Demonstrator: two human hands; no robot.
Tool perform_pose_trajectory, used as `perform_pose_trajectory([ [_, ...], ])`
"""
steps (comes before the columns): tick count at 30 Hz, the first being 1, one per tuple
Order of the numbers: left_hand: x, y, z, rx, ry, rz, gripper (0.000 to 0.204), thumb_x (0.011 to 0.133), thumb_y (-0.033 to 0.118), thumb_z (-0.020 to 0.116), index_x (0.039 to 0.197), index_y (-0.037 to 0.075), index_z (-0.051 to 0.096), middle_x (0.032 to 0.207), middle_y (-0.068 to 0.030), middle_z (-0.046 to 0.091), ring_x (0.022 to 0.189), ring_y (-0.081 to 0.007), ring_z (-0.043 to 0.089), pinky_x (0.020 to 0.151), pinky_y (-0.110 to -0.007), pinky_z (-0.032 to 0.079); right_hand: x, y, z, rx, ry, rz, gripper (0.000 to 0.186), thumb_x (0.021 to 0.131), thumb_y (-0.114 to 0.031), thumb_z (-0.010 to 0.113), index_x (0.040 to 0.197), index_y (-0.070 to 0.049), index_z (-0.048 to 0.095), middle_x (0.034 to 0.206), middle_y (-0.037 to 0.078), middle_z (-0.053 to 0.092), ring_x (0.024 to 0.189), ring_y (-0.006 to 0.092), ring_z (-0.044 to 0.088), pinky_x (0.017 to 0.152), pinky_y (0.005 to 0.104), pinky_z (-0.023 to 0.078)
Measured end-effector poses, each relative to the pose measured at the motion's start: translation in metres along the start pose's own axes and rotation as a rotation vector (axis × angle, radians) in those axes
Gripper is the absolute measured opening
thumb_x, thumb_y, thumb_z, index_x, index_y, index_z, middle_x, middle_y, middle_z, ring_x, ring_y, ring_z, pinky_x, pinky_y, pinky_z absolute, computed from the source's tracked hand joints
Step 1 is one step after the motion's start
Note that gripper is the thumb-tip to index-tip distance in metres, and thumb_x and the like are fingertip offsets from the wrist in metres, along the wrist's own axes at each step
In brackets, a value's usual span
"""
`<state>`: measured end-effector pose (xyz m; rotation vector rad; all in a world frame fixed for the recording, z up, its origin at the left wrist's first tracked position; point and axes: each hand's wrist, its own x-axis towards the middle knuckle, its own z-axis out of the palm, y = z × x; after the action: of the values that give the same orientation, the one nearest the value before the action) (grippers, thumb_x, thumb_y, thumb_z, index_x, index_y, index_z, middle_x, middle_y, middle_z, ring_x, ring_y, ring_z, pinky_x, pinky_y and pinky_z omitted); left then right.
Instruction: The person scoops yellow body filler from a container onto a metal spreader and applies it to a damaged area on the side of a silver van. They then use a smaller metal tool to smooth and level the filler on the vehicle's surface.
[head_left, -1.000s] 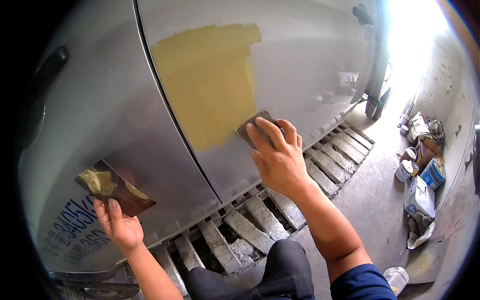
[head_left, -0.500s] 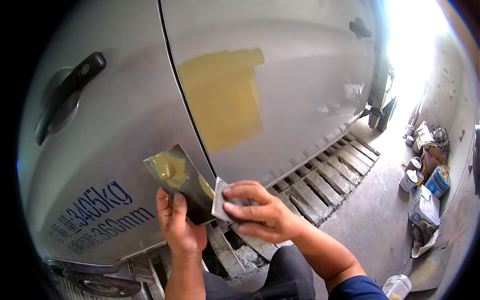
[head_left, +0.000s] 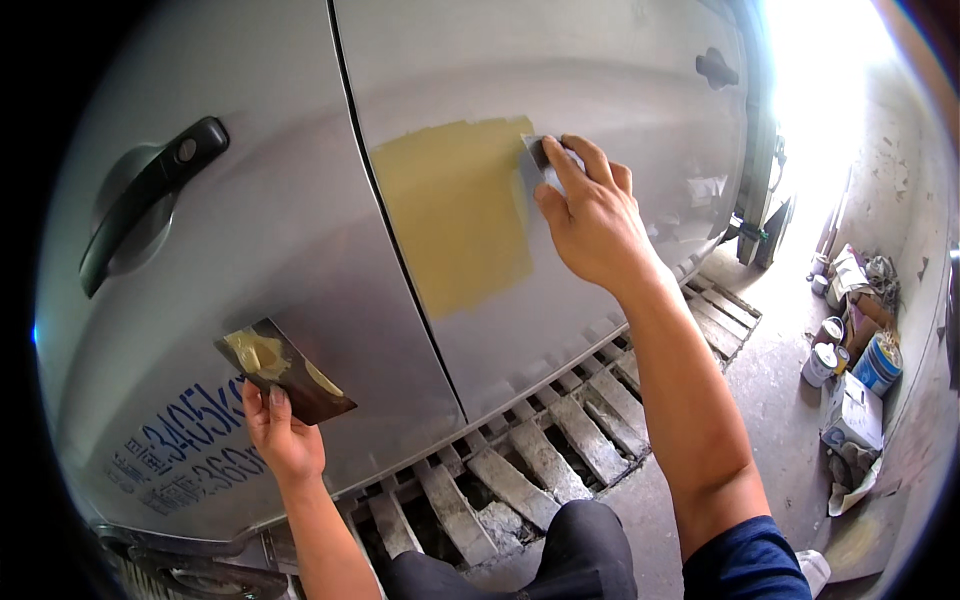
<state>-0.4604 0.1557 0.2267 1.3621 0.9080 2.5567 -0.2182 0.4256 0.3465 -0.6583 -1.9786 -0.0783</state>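
My left hand [head_left: 287,437] grips a flat dark mixing plate [head_left: 308,390] by its lower edge, thumb on top. A lump of yellow body filler [head_left: 257,352] lies on the plate's far left part, with a smear along its right edge. In my right hand [head_left: 600,225] is a thin metal filler spreader [head_left: 534,158], fingers pressed over its back. Its blade meets the upper right edge of a broad yellow filler patch [head_left: 455,215] on the silver vehicle panel [head_left: 610,50]. My fingers hide part of the spreader.
A black door handle [head_left: 155,200] sticks out at the left, beyond a dark vertical door gap [head_left: 375,190]. A slatted floor grate [head_left: 515,485] runs beneath the vehicle. Cans, a blue bucket [head_left: 878,365] and a white box [head_left: 852,410] stand along the right wall.
My right hand has moved up and right with the spreader, from beside the plate to the patch's edge. The left hand has shifted left and lower with the plate.
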Motion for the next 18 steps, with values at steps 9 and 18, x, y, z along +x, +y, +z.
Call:
perform_pose_trajectory([
  [9, -0.001, -0.002, -0.009, 0.02, -0.019, 0.013, 0.033, 0.094, 0.007, 0.054, 0.127, 0.005, 0.05, 0.12, -0.0038, 0.059, 0.11, -0.0155, 0.056, 0.098, -0.033, 0.044, -0.014, -0.052, 0.01, -0.051, -0.007, -0.085, 0.046, 0.091, -0.021, 0.051, 0.135, -0.008, 0.048, 0.137, 0.011, 0.039, 0.118, 0.0387, 0.04, 0.094, 0.0515, 0.041],
  [18, -0.003, -0.006, -0.008, 0.042, -0.035, 0.049, 0.033, 0.094, 0.005, 0.052, 0.127, 0.006, 0.05, 0.12, -0.0044, 0.059, 0.111, -0.015, 0.055, 0.097, -0.032, 0.045, -0.052, -0.043, 0.031, 0.003, -0.026, -0.201, 0.049, 0.084, -0.016, 0.062, 0.131, -0.011, 0.05, 0.129, 0.008, 0.041, 0.112, 0.0369, 0.04, 0.083, 0.0505, 0.043],
])
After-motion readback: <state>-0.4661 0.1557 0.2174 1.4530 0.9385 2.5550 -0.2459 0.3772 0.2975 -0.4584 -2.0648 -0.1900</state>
